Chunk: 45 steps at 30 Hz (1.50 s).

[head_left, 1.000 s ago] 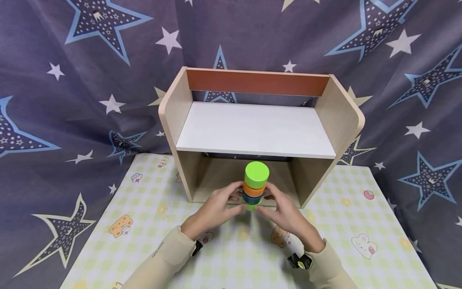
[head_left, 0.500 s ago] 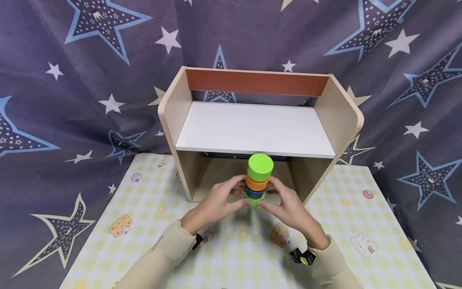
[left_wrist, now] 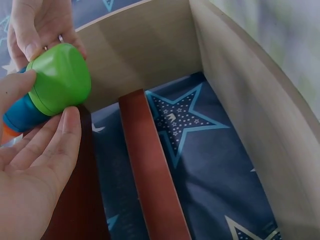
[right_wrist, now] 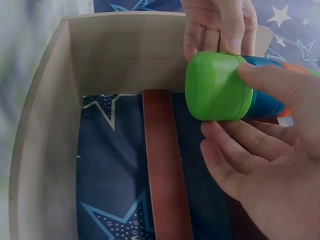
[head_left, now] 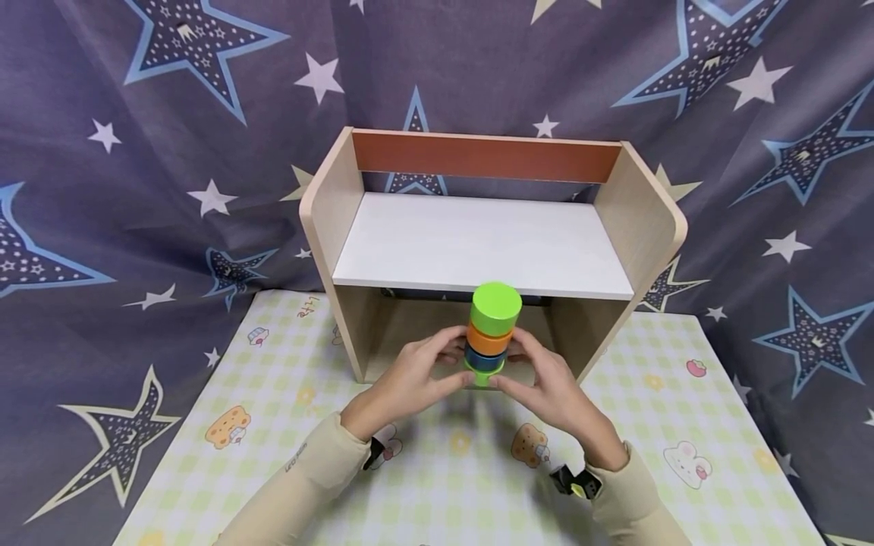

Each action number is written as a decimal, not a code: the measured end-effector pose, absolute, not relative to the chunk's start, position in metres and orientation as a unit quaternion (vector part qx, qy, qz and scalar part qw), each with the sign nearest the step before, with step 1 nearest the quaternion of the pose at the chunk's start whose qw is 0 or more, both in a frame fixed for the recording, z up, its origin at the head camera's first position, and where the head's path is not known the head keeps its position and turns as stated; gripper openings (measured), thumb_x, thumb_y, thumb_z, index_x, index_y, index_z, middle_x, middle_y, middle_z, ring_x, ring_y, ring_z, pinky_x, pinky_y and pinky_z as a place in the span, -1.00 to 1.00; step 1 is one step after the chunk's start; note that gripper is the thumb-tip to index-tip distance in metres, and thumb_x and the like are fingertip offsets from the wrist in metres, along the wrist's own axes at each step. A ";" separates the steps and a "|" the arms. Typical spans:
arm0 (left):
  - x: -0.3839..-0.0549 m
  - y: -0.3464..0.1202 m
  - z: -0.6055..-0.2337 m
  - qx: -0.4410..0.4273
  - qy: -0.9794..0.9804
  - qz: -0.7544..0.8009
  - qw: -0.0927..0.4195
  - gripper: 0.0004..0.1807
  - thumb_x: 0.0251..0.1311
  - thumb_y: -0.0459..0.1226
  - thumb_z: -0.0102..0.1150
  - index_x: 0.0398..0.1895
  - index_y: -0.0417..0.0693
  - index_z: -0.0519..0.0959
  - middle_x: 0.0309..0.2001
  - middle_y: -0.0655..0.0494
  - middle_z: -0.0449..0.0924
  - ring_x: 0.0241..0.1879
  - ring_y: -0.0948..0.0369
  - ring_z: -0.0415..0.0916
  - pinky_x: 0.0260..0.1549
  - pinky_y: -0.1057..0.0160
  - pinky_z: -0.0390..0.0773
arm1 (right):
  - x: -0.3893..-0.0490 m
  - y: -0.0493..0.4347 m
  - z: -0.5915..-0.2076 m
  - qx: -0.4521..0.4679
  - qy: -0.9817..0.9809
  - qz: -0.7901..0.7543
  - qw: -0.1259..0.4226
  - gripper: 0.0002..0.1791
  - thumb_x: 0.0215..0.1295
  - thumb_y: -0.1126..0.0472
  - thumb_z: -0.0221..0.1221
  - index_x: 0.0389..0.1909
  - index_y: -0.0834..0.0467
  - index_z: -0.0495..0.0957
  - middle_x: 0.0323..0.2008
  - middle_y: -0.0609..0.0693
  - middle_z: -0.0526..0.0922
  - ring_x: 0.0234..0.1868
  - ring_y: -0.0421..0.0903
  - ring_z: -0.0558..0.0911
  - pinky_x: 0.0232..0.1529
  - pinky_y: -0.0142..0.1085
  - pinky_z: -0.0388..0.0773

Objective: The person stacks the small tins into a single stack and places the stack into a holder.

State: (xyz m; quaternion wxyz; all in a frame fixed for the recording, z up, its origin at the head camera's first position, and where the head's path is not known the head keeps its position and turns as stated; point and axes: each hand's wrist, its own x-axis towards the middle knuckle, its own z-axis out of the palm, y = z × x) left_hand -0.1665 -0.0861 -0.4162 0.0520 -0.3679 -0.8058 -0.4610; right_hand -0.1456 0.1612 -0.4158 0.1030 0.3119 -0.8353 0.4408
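Observation:
A stack of round, cup-like pieces (head_left: 488, 341) is held off the tablecloth between both hands, tilted slightly in the head view. From the top it runs bright green, orange, dark blue, then a smaller-looking green piece. My left hand (head_left: 413, 375) grips the stack's left side, thumb low by the bottom green piece. Opposite it, my right hand (head_left: 549, 383) grips the right side in the same way. In the right wrist view the bottom green piece (right_wrist: 215, 87) is smooth and rounded, with thumb and fingertips on it. The left wrist view shows the blue piece (left_wrist: 22, 105) beside it.
A wooden two-level shelf unit (head_left: 665, 205) stands right behind the hands, with a white upper board (head_left: 478, 243) and a red-brown back rail (head_left: 488, 155). Its side panels rise left and right. A checked tablecloth (head_left: 444, 493) lies below; a star-printed curtain (head_left: 464, 68) hangs behind.
The stack has risen and shifted slightly right and leans a little more. Both hands have moved up with it and now press closer against its sides. The shelf unit has stayed put.

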 end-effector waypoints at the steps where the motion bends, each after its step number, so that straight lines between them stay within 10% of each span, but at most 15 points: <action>1: -0.167 -0.086 -0.415 -0.368 -0.806 -0.461 0.055 -0.31 0.24 -0.17 0.40 0.40 0.00 0.35 0.13 0.10 0.59 0.00 0.27 0.60 -0.03 0.25 0.64 | -0.146 0.161 -0.415 0.314 -0.834 0.441 0.105 -0.15 0.20 0.29 0.42 0.47 0.09 0.23 0.05 -0.06 0.65 0.04 -0.12 0.63 0.05 -0.05 0.61; 45: -0.179 -0.089 -0.347 -0.422 -0.774 -0.453 0.133 -0.26 0.19 -0.25 0.44 0.41 -0.10 0.34 0.06 0.06 0.66 -0.06 0.32 0.62 -0.03 0.35 0.61 | -0.157 0.159 -0.350 0.348 -0.801 0.456 0.170 -0.15 0.16 0.41 0.42 0.45 0.12 0.28 0.02 0.00 0.67 0.00 -0.08 0.65 0.08 -0.11 0.60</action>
